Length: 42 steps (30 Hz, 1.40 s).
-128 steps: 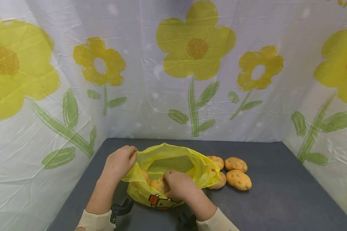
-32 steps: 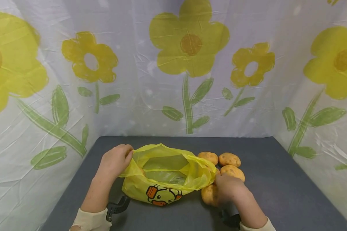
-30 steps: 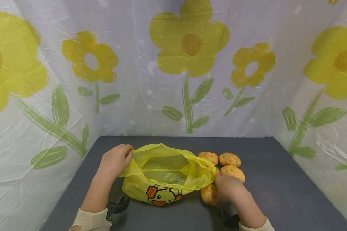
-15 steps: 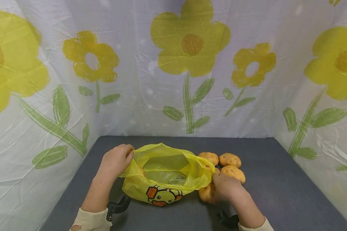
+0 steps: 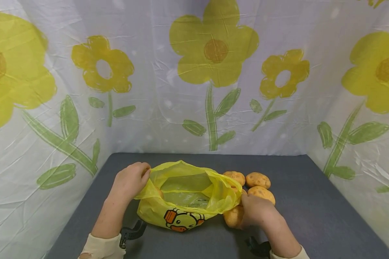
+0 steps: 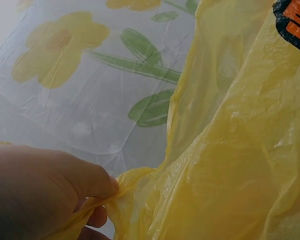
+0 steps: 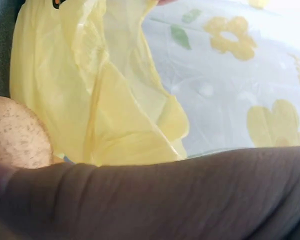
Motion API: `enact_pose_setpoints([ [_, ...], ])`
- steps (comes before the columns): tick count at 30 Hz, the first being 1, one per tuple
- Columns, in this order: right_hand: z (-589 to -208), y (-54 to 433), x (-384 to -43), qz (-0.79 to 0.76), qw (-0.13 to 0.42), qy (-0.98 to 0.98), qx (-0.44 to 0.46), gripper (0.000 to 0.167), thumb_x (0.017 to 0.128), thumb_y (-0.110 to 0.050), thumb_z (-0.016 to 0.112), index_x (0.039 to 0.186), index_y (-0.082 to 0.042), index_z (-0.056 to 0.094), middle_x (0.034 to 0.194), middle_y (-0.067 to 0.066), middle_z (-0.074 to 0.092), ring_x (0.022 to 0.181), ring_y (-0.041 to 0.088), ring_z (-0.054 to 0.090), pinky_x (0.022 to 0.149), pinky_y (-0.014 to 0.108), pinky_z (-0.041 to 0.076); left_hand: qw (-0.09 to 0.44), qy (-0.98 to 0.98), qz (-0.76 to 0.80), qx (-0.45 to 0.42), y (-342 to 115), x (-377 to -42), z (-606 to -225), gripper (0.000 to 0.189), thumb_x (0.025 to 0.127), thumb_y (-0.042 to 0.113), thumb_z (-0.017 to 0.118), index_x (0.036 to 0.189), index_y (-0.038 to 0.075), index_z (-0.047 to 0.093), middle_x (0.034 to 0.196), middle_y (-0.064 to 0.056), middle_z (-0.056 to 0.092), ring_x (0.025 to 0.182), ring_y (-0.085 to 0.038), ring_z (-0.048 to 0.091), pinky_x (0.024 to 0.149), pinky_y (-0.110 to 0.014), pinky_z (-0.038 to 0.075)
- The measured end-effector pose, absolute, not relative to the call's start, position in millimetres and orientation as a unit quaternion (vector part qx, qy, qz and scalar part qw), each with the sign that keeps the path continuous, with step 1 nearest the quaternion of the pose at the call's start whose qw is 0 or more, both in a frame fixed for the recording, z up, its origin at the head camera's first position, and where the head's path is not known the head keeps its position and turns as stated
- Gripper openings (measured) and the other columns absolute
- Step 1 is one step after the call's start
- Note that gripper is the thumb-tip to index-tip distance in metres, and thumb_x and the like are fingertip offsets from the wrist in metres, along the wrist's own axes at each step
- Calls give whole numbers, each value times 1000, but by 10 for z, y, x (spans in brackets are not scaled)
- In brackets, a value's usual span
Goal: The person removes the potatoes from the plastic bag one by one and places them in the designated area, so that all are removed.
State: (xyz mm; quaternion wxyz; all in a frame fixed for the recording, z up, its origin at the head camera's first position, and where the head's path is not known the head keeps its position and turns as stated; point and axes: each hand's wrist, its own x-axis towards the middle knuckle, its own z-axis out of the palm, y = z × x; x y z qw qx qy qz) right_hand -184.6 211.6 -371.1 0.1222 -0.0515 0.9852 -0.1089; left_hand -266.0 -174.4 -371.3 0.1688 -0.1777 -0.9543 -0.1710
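My left hand (image 5: 129, 181) pinches the left rim of a yellow plastic bag (image 5: 155, 212) printed with a cartoon duck; in the left wrist view the gathered film runs between thumb and fingers. The bag's mouth gapes upward, and a bit of a potato (image 5: 160, 193) shows inside at the left. Just right of the bag, my right hand (image 5: 257, 210) holds another potato (image 5: 233, 217) low at the table, its fingers mostly hidden by the back of the hand. That potato (image 7: 17, 132) appears at the left edge in the right wrist view, beside the bag (image 7: 90, 90).
Behind the right hand several potatoes lie close together, among them a back one (image 5: 258, 180) and a nearer one (image 5: 262, 194). One is partly covered by the bag's right edge. A flower-printed sheet (image 5: 155, 118) walls in the dark table (image 5: 311, 208) on three sides.
About four seconds ago my right hand was inside the bag on a potato; it has since moved out to the right with it. In the last second both hands have barely moved.
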Motion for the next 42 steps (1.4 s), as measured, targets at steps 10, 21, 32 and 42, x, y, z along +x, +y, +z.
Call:
enact_pose_setpoints([
  [10,-3551,2149,-1778,-137,86,986,-37,68,67,-30,94,123,-10,62,122,7,63,97,23,61,76,50,53,165,-956,-167,-177,-1787,-2626,-3707,19,101,11,64,115,3,75,106,-13,71,88,-31,69,67,-46,58],
  [21,-3379,2135,-1696,-172,-15,982,-82,84,78,-38,90,144,-4,50,138,16,56,105,29,64,75,49,56,178,-952,-175,-177,-1734,-2630,-3669,18,102,12,64,113,5,75,106,-11,71,87,-30,69,67,-45,58],
  [32,-3468,1497,-1775,-196,-74,960,-188,48,88,-28,84,130,-10,66,125,7,67,103,23,67,79,39,57,172,-951,-193,-171,-1800,-2594,-3657,17,102,12,62,111,5,75,100,-9,74,70,-18,64,62,-42,56],
  [42,-3868,611,-2065,-192,-71,952,-227,42,86,-30,85,120,-9,70,103,3,71,87,15,67,69,32,56,169,-952,-193,-169,-1800,-2562,-3619,18,102,14,62,112,6,75,102,-9,75,73,-19,67,62,-40,56],
])
